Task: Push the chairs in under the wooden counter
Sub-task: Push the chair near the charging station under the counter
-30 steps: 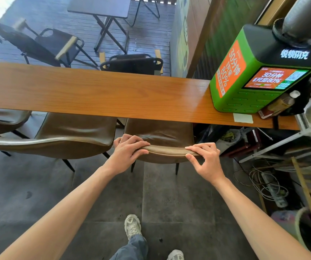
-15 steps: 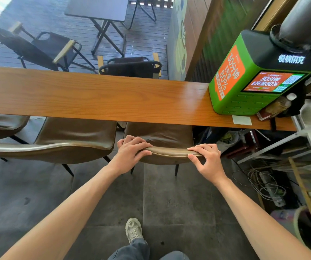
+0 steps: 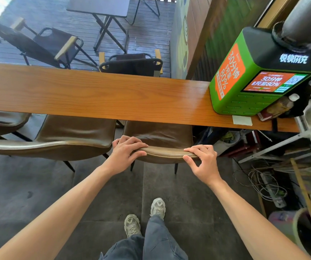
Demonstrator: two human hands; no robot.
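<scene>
A long wooden counter [image 3: 94, 96] runs across the view. Directly in front of me stands a brown leather chair [image 3: 160, 136], its seat partly tucked under the counter's near edge. My left hand [image 3: 126, 152] grips the left end of its backrest top. My right hand [image 3: 201, 160] holds the right end, fingers over the rim and thumb beneath. A second brown chair [image 3: 66, 136] stands to the left, its seat partly under the counter. The edge of a third chair [image 3: 2, 122] shows at the far left.
A green charging kiosk [image 3: 254, 79] sits on the counter's right end. Under and beside it lie shelving, tangled cables [image 3: 259, 182] and a bucket [image 3: 301, 228]. Folding chairs and a table [image 3: 102, 6] stand on the deck beyond. My feet stand on grey floor tiles behind the chair.
Both hands have stayed on the backrest. The chair sits slightly further under the counter, and my feet have stepped forward behind it.
</scene>
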